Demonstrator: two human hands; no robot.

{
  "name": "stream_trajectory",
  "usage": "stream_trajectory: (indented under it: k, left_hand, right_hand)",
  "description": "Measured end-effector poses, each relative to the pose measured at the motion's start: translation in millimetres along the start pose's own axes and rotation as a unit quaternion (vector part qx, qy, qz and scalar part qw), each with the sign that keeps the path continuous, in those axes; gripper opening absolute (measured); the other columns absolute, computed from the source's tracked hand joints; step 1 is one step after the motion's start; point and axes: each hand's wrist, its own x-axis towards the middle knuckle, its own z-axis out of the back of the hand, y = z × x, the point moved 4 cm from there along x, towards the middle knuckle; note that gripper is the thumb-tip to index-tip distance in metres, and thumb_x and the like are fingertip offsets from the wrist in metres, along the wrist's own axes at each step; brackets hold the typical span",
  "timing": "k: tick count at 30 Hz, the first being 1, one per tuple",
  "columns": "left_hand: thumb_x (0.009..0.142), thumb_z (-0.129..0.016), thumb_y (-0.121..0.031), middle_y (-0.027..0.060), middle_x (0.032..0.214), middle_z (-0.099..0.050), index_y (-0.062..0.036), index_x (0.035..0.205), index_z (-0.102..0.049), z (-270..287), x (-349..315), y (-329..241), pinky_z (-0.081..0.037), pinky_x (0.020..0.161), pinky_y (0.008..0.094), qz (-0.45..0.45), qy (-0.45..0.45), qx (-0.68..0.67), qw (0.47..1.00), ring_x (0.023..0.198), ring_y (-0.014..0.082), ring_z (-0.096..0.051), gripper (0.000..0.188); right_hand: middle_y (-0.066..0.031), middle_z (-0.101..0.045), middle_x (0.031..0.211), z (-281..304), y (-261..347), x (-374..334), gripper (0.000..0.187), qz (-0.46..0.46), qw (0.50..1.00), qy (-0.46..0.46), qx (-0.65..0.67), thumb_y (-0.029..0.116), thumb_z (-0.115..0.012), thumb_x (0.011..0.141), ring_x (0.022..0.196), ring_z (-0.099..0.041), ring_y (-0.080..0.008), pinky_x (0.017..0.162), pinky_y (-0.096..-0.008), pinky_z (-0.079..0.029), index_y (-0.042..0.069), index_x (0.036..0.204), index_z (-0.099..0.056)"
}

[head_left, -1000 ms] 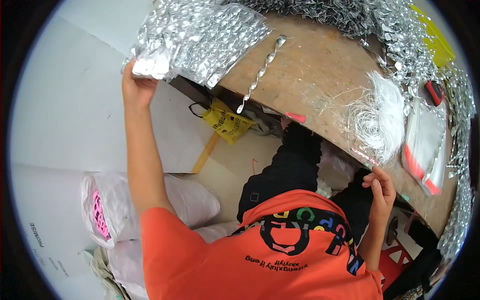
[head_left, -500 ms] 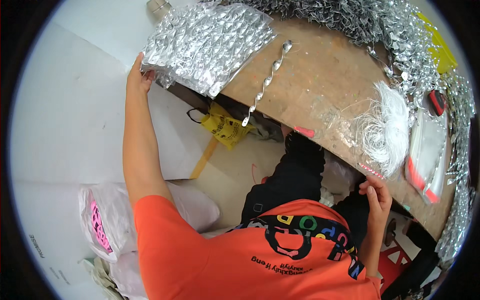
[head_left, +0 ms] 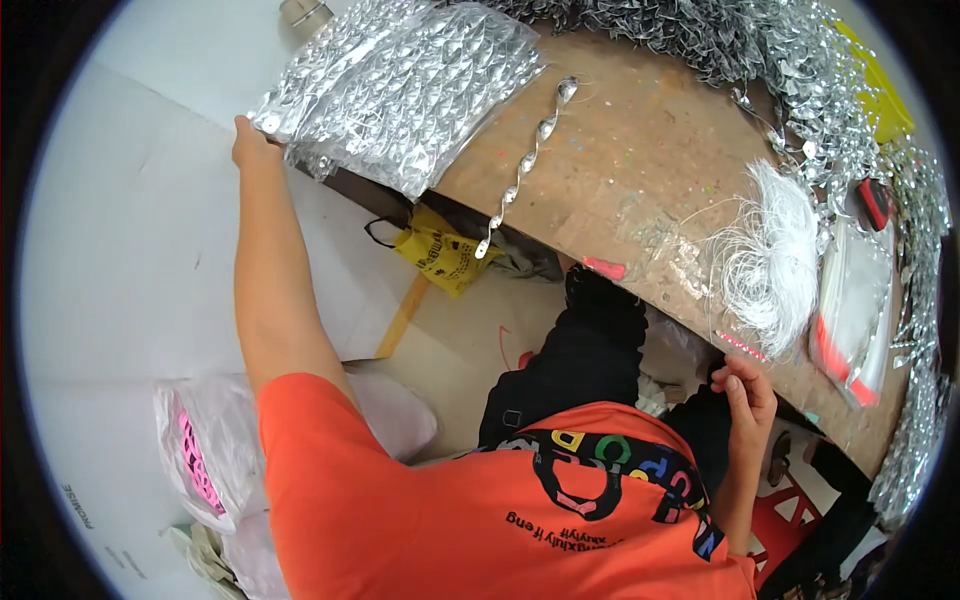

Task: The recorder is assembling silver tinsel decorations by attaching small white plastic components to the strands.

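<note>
My left hand (head_left: 256, 142) is at the left end of a pile of clear plastic packs of silver twisted strips (head_left: 420, 95). It is closed on the corner of the upper pack (head_left: 290, 100), with its fingertips mostly hidden. To the right of the pile, a single silver twisted strip (head_left: 527, 163) lies on the brown table (head_left: 640, 130), its lower end at the near edge. My right hand (head_left: 748, 392) rests low by that edge, fingers loosely bent and apart, with nothing seen in it. Near its fingertips lies a red strip with pale dots (head_left: 742, 346).
White thread (head_left: 770, 265), flat plastic bags (head_left: 853, 310) and a red-and-black tool (head_left: 875, 205) lie at the right. Silver tinsel (head_left: 720, 40) heaps along the far and right sides. A yellow bag (head_left: 440, 255) hangs below the table; plastic sacks (head_left: 215, 450) stand at lower left.
My left hand has moved left, and the upper pack's corner has shifted left with it, sticking out further from the pile. My right hand has barely moved.
</note>
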Motion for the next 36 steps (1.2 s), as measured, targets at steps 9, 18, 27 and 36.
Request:
stream_trajectory:
  k: [9, 18, 27, 36]
  left_hand:
    - [0.085, -0.056, -0.025, 0.0173, 0.137, -0.032, -0.0026, 0.13, -0.039, -33, -214, -27, -0.028, 0.102, 0.0414, -0.397, 0.165, 0.378, 0.82, 0.127, 0.031, -0.03, 0.053]
    - [0.075, -0.063, -0.005, 0.0126, 0.122, -0.051, -0.0057, 0.114, -0.057, -40, -420, 29, -0.031, 0.1, 0.0408, -0.462, 0.542, 0.305, 0.633, 0.119, 0.0303, -0.043, 0.04]
    - [0.076, -0.063, -0.004, 0.0126, 0.112, -0.058, -0.0045, 0.106, -0.061, -11, -520, 88, -0.042, 0.089, 0.0338, -0.304, 0.652, 0.277, 0.637, 0.102, 0.0262, -0.055, 0.03]
    - [0.08, -0.058, -0.016, 0.0106, 0.104, -0.06, -0.007, 0.102, -0.063, -23, -374, 86, -0.041, 0.084, 0.0393, -0.512, 0.365, 0.452, 0.633, 0.095, 0.0291, -0.054, 0.024]
  right_hand:
    - [-0.0068, -0.061, 0.091, 12, -2, -6, 0.022, -0.027, 0.999, -0.029, -0.004, 0.005, -0.052, 0.088, 0.081, -0.057, -0.0129, 0.074, -0.0238, -0.046, -0.003, 0.108, -0.056]
    - [-0.0065, -0.061, 0.089, -6, 4, -10, 0.022, -0.007, 0.996, 0.087, -0.013, 0.006, -0.051, 0.088, 0.081, -0.058, -0.0112, 0.073, -0.0239, -0.047, -0.002, 0.107, -0.056]
    - [-0.0063, -0.061, 0.09, 31, -4, -41, 0.021, -0.002, 1.0, 0.01, 0.023, 0.006, -0.051, 0.088, 0.084, -0.058, -0.012, 0.075, -0.0239, -0.047, -0.002, 0.107, -0.057]
    - [-0.0065, -0.061, 0.091, 49, -22, -47, 0.021, -0.029, 0.997, 0.001, 0.065, 0.006, -0.05, 0.088, 0.084, -0.058, -0.0118, 0.075, -0.0244, -0.047, -0.002, 0.107, -0.057]
